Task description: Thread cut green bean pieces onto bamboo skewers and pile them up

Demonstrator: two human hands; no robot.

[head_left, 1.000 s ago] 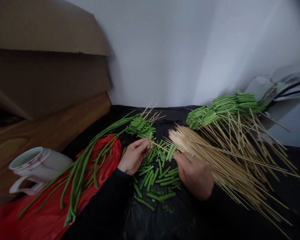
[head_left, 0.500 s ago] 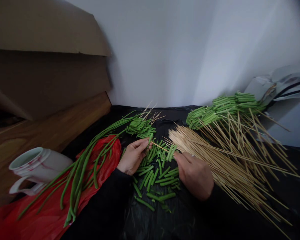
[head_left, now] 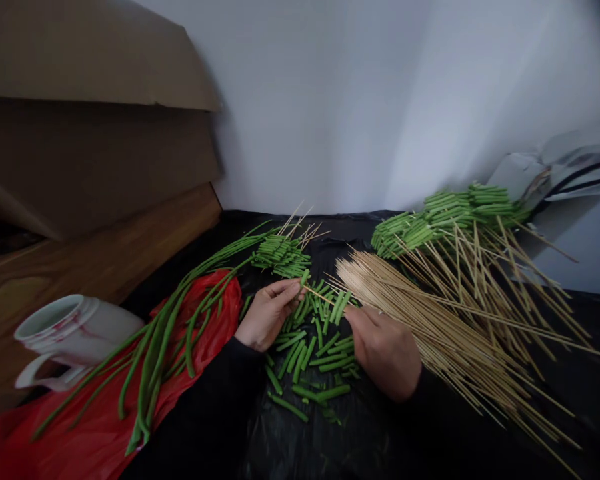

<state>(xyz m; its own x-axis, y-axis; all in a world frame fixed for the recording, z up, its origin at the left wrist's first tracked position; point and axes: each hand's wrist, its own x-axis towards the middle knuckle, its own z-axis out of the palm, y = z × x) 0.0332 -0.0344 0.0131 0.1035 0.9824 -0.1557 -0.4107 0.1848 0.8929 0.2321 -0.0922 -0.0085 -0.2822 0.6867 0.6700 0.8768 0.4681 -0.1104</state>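
My left hand [head_left: 269, 311] pinches a short green bean piece [head_left: 303, 279] at its fingertips, held against the tip of a thin bamboo skewer [head_left: 325, 296]. My right hand [head_left: 384, 350] is closed on that skewer, which carries a few bean pieces near the hand. Under and between both hands lies a scatter of cut bean pieces [head_left: 310, 353] on black plastic sheeting [head_left: 290, 440].
Long whole beans [head_left: 165, 333] lie over a red plastic bag [head_left: 80, 427] at left, beside a white jug [head_left: 65, 333]. A heap of bare skewers [head_left: 455, 320] spreads right. Finished bean skewers are stacked at centre back [head_left: 280, 253] and right back [head_left: 445, 217]. Cardboard [head_left: 80, 100] leans at left.
The left hand's bean piece has slid slightly along the skewer tip; both hands have shifted a little toward me. Otherwise the scene is the same.
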